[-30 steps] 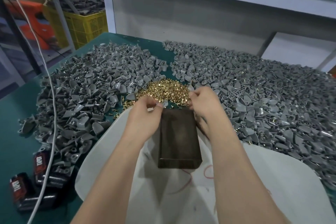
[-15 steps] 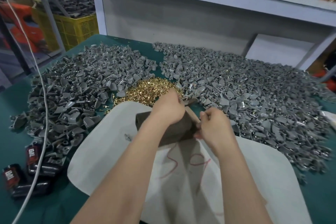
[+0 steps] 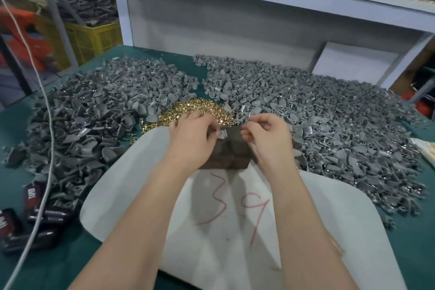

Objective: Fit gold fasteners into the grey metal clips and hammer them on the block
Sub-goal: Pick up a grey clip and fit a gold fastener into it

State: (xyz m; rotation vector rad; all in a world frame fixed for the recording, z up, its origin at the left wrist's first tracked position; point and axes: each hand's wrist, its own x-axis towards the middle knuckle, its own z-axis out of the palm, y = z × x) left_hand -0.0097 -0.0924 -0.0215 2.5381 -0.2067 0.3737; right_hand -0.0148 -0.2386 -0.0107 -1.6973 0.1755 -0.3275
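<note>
My left hand (image 3: pixel 191 135) pinches a grey metal clip (image 3: pixel 222 134) over the far end of the dark block (image 3: pixel 227 156). The block lies on a white sheet (image 3: pixel 131 195). My right hand (image 3: pixel 267 135) hovers just right of the clip with thumb and forefinger pinched together. Whatever is between them is too small to make out. A heap of gold fasteners (image 3: pixel 200 107) lies just beyond both hands. Large piles of grey clips spread to the left (image 3: pixel 94 106) and to the right (image 3: pixel 334 115).
The white sheet bears a red "39" (image 3: pixel 235 207). Black packs (image 3: pixel 35 216) and a white cable (image 3: pixel 48 125) lie at the left on the green table (image 3: pixel 14 172). A white shelf unit (image 3: pixel 235 19) stands behind, and a yellow crate (image 3: pixel 94 40) at back left.
The block lay turned askew half a second ago and now lies square again. My left hand has drawn back left and holds a clip over its far end. My right hand has risen beside it.
</note>
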